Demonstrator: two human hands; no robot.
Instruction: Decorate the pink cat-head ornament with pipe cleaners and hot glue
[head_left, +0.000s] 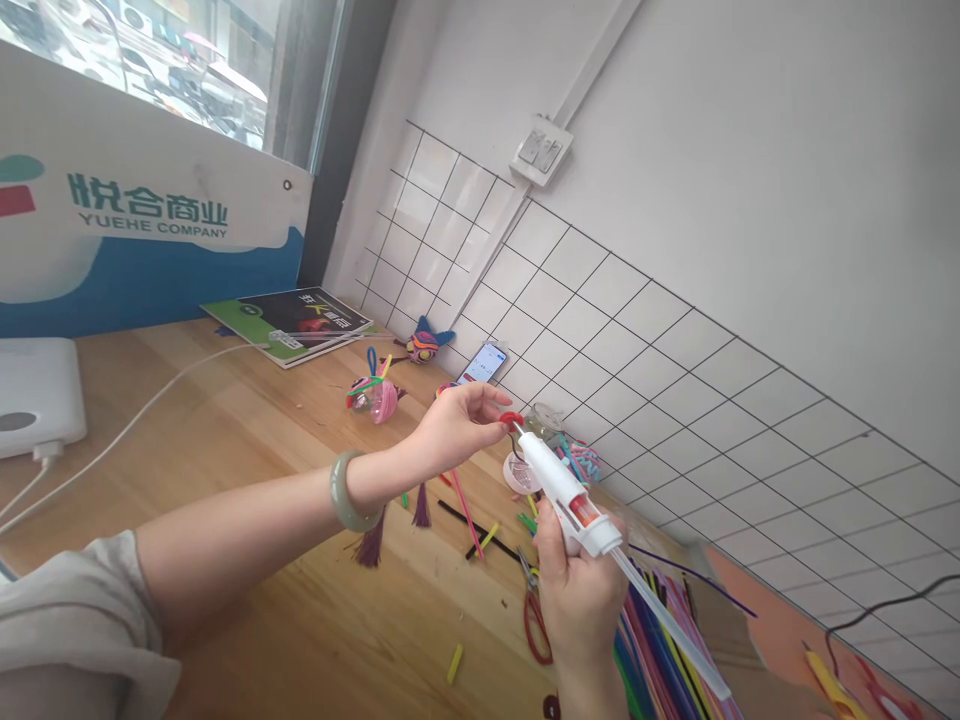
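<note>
My left hand point(472, 420) pinches a small red piece point(512, 420) between thumb and fingers; its exact kind is too small to make out. My right hand point(579, 580) is wrapped round the handle of a white hot glue gun point(553, 475), a clear glue stick point(675, 630) sticking out of its back. The gun's nozzle points up and left, at or very close to the red piece. Behind the gun sits a clear plastic half-ball point(517, 474). Red-handled scissors point(536, 620) lie on the table beside my right hand.
A bundle of coloured pipe cleaners point(660, 650) lies at the right. Cut pieces and purple tassels point(370, 543) are scattered mid-table. Decorated balls point(384, 400), a phone point(484, 362) and a booklet point(292, 320) stand or lie toward the back. A white cable point(157, 410) crosses the left side. The wire grid point(600, 300) borders the table.
</note>
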